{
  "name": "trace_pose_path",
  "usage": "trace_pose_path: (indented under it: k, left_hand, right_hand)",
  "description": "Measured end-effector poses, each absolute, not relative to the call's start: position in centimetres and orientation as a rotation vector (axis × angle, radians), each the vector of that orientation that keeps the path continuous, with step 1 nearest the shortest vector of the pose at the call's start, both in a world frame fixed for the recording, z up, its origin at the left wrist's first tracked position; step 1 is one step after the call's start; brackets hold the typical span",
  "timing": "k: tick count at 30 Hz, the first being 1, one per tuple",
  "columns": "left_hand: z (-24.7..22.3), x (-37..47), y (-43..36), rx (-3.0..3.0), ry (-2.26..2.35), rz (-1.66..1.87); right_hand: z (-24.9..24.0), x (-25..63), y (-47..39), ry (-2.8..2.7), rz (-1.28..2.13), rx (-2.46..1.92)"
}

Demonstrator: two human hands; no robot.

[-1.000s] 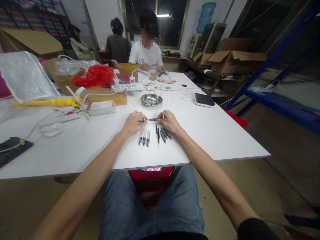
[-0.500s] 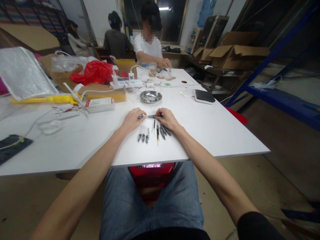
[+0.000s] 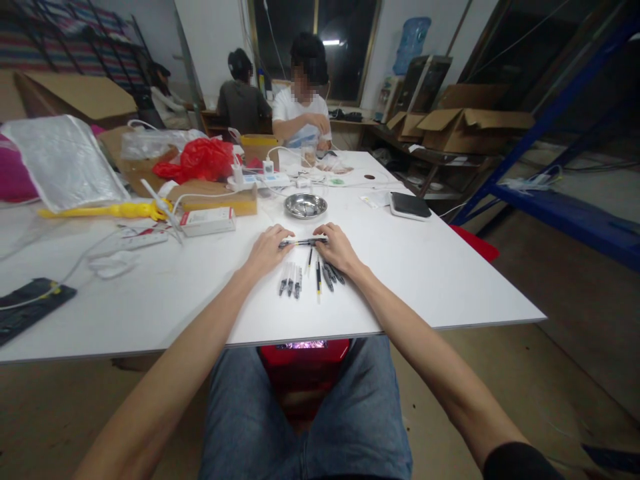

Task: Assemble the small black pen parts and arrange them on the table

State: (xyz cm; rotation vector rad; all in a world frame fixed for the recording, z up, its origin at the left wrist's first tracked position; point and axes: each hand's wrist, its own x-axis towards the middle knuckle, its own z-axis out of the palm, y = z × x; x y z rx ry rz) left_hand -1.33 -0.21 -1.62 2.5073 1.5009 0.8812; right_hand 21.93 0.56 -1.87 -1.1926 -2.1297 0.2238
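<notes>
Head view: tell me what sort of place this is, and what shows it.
Probably a small workshop or assembly room: pen parts lie sorted in groups on a long white table, another person is at its far end, and opened cardboard boxes stand nearby.

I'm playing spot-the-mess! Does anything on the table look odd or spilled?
Nothing looks spilled. Far left, a white scrap lies crumpled, like something dropped there, and a red bag is bunched up in the clutter. The pen parts look tidily grouped.
</notes>
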Motion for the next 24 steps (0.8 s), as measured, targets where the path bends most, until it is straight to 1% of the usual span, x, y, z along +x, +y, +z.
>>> trace_pose_path:
  k: [4, 8, 12, 18, 24]
  left_hand:
    - [-0.6, -1.6, -2.2, 2.422, 1.542, 1.058]
    - [-0.5, -1.7, -4.5, 2.324, 1.672, 0.829]
    - [-1.2, -1.4, -5.3, 2.417, 1.735, 0.665]
    - [-1.5, -1.3, -4.7, 2.439, 1.807, 0.632]
    - [-0.4, -1.9, -4.7, 2.429, 1.79, 0.566]
  right_hand:
    - [-0.5, 21.4, -1.0, -2.178, 0.144, -1.261]
    - [-0.2, 20.2, -1.5, -2.348, 0.113, -1.349]
    - [-0.6, 19.3, -1.5, -2.428, 0.047, -1.399]
    - [-0.7, 19.1, -1.8, -2.444, 0.022, -1.474]
    - [0.0, 19.1, -2.6, -2.377, 0.06, -1.606]
